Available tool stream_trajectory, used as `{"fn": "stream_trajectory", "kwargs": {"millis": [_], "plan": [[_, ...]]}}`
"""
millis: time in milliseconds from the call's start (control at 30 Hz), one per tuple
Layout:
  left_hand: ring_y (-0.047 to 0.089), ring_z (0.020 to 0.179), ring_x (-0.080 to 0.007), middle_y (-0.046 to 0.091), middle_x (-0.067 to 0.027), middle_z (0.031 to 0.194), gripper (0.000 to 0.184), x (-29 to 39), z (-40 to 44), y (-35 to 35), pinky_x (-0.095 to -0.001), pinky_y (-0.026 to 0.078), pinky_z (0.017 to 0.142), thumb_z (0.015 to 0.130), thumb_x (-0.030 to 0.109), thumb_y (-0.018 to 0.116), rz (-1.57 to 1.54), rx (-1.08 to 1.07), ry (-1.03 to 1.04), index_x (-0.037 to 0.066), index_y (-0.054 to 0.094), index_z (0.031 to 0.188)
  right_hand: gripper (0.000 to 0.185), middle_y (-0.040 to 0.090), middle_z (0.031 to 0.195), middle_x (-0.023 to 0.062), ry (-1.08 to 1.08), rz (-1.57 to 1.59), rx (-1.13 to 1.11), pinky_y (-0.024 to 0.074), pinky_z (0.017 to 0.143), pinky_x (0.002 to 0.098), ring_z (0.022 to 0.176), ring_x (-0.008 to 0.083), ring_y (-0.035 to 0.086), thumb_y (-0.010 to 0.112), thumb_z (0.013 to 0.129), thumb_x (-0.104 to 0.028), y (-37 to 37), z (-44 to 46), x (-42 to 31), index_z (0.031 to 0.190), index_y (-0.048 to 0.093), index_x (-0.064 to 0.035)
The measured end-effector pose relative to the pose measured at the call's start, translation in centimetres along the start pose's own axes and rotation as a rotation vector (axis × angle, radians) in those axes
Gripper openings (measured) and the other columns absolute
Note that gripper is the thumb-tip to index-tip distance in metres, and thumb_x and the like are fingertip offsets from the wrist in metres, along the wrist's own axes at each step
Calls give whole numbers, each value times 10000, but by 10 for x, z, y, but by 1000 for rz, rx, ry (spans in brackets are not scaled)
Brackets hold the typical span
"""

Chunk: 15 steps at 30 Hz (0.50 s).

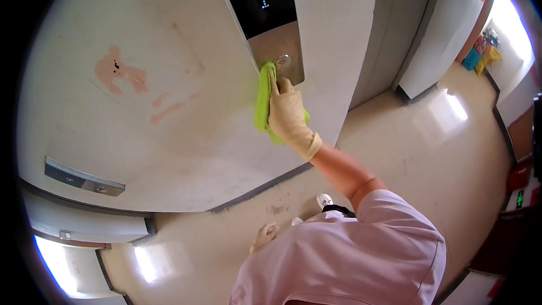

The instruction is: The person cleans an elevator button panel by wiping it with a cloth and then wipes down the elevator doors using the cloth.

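My right hand (288, 110), in a pale yellow rubber glove, is closed around a bright green cloth (263, 99). Its fingers press the cloth against the lower part of a metal call panel (291, 42), just below and left of the round button (282, 62). Above the button the panel has a black display with lit white marks. Low in front of my pink shirt is my left hand (264, 236), also gloved; it is small and partly hidden, and how its fingers are held is unclear.
Pinkish patches (121, 70) mark the white wall (209, 96). A second call panel (84, 177) is at the lower left. Grey metal doors (389, 34) stand to the right. Colourful bags (480, 56) lie by the far wall on the shiny beige floor (418, 164).
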<state>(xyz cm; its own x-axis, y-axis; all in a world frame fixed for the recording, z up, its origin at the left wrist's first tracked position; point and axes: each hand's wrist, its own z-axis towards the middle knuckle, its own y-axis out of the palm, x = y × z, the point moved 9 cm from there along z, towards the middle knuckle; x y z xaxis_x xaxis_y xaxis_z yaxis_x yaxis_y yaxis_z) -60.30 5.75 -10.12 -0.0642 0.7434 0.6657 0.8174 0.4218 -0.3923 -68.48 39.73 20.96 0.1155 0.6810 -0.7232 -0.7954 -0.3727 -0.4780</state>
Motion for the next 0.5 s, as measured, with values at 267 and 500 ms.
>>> {"fn": "stream_trajectory", "kwargs": {"millis": [267,500], "plan": [[571,1100,-268,590,-198,1178,520,15,-7,8,-341,443,923,882,383,582,2,-57,-35,15,515,1243,719,491,1086,235,-179,-292,30,481,662,441,793,382,566,573,698,44,-9,7,-32,1351,277,97],[558,1116,-271,577,-200,1195,515,-27,24,20,-354,437,928,875,401,592,-38,-21,49,30,537,1227,754,454,1145,261,-23,-101,-39,492,719,418,855,403,556,555,712,55,1,13,-37,1373,195,99]]}}
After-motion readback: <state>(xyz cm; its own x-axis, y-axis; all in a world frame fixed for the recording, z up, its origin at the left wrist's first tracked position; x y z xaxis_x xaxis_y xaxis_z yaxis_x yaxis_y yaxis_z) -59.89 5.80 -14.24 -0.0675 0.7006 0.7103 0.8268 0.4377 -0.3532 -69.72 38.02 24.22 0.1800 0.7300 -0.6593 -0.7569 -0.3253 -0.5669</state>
